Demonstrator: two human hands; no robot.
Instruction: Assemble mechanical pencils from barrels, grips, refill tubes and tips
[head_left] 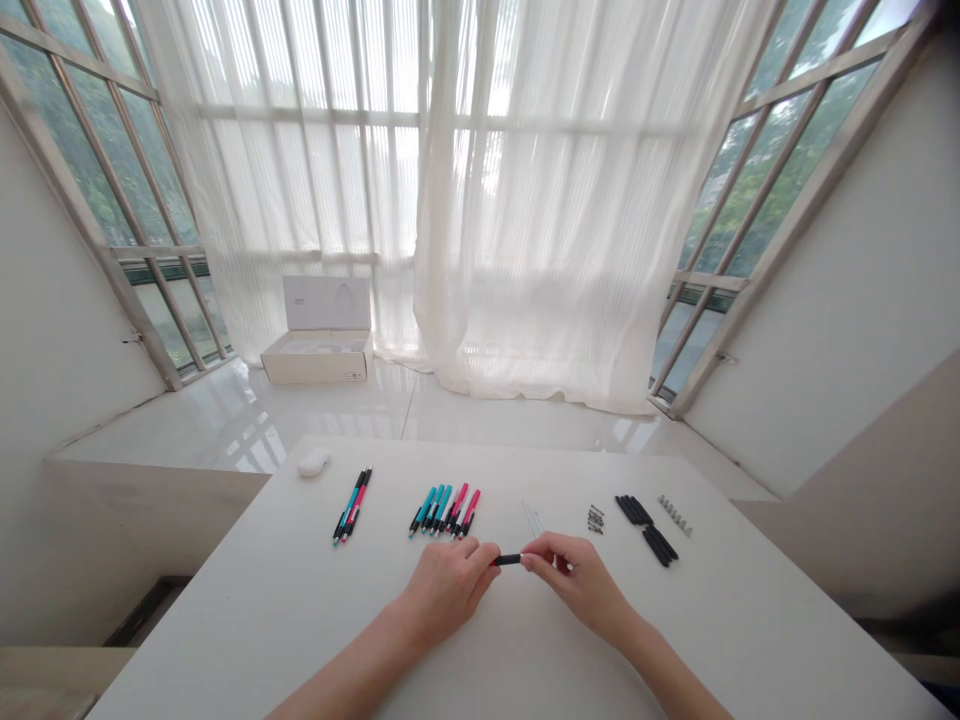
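A short black pen barrel with a pink end lies across the gap between my hands. My left hand pinches its pink end, and my right hand holds its other end between finger and thumb. Just beyond my fingers is a row of teal and pink pens. A few thin clear refills lie close to my right hand. Farther right are small metal pen parts, black barrel pieces and a row of small springs.
All of this is on a white table. A small bundle of teal and pink pens and a white computer mouse sit toward its far left. Beyond the table, an open white box stands on a glossy floor before curtained windows.
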